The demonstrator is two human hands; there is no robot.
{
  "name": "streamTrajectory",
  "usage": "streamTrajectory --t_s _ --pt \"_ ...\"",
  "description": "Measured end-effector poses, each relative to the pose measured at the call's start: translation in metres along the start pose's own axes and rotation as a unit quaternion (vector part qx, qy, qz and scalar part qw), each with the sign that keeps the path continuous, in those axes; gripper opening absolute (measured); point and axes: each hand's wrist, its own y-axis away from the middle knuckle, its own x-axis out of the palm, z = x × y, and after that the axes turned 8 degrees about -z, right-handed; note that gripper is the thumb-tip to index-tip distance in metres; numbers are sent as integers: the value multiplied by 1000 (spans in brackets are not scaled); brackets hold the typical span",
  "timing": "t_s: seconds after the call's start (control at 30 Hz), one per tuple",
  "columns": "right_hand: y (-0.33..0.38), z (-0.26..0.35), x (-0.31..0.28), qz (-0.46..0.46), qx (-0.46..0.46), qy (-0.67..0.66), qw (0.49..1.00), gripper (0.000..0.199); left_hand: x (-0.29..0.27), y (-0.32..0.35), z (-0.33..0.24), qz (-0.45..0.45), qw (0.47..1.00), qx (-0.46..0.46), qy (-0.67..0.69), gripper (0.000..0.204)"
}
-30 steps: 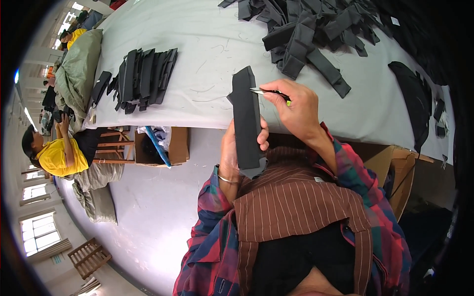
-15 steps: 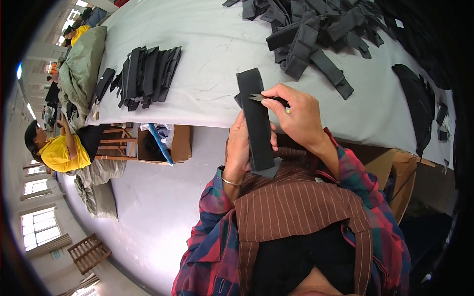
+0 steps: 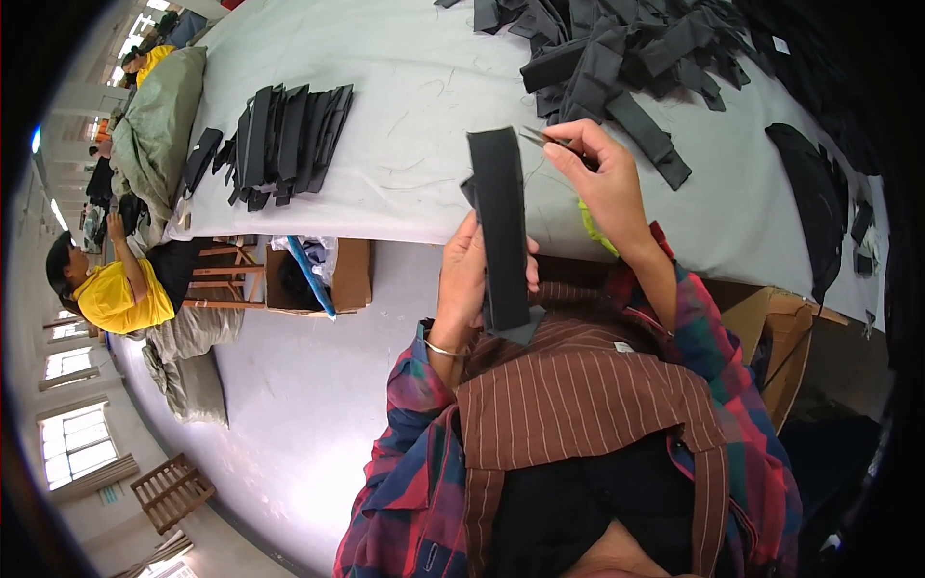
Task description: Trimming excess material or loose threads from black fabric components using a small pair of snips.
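My left hand point(image 3: 461, 275) is closed round dark grey fabric strips point(image 3: 500, 226), held upright at the table's near edge. At least two strips overlap there, one corner poking out on the left and another at the bottom. My right hand point(image 3: 609, 183) grips small thread snips point(image 3: 568, 148), their pointed blades facing left toward the top of the strip, a little apart from it. Fingers cover most of the snips' body. A yellow-green piece point(image 3: 595, 229) shows beside my right wrist; what it belongs to I cannot make out.
A loose heap of dark strips point(image 3: 617, 58) lies at the far right of the white-covered table point(image 3: 405, 125). Neater strips point(image 3: 289, 140) are stacked at left. Below stands a cardboard box point(image 3: 353, 275). A person in a yellow top point(image 3: 130, 297) works at far left, beside grey-green sacks point(image 3: 159, 125).
My right hand with the snips has moved up and to the right, off the strip's face. The left hand keeps the strips nearly in place, turned slightly more upright.
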Motion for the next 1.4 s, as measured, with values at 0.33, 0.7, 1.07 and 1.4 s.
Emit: streamTrajectory --t_s 0.33,0.7,1.07,1.4 --pt "13 17 3 69 97 -212 970 36 -1 -6 -1 28 993 -98 57 36" --pt "43 26 -2 210 49 -70 974 18 -11 -7 -7 -96 992 -62 48 38" --pt "61 27 9 159 -192 167 954 10 -15 -15 3 -74 996 12 50 39" --pt "35 1 6 39 -49 43 997 11 -12 -9 0 -42 994 -35 95 28"
